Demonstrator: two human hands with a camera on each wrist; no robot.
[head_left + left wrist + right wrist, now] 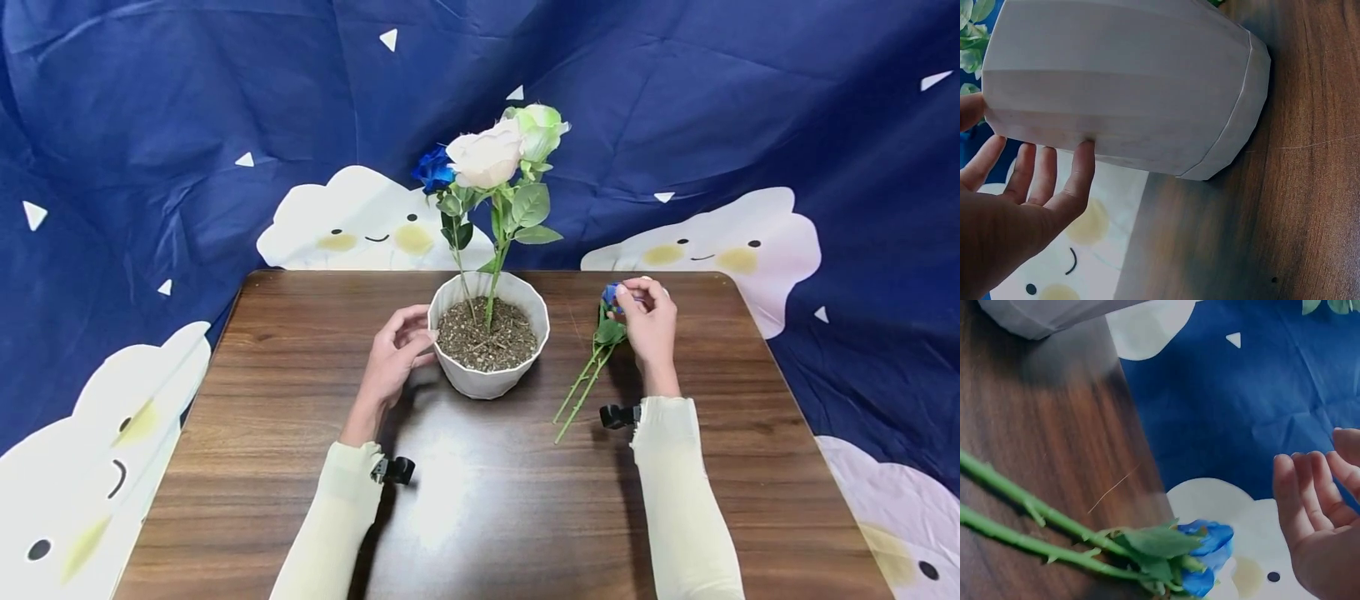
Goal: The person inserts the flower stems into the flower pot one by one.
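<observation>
A white faceted pot [486, 382] filled with soil [483, 337] holds a pale pink rose [483, 157], a white-green rose [538, 132] and a blue rose [433, 169], all upright. My left hand [395, 354] is at the pot's left side; in the left wrist view its fingertips [1085, 150] rest against the outer wall and the thumb is by the rim. Two green stems [581, 392] with blue blooms [1207, 550] lie on the table right of the pot. Over the blooms hovers my right hand [651, 323], fingers loosely bent, apart from the flowers in the right wrist view.
The brown wooden table [510, 517] reaches back to a dark blue curtain [675, 100] printed with smiling clouds. A small black camera sits on each wrist, the left camera [393, 471] and the right camera [618, 416].
</observation>
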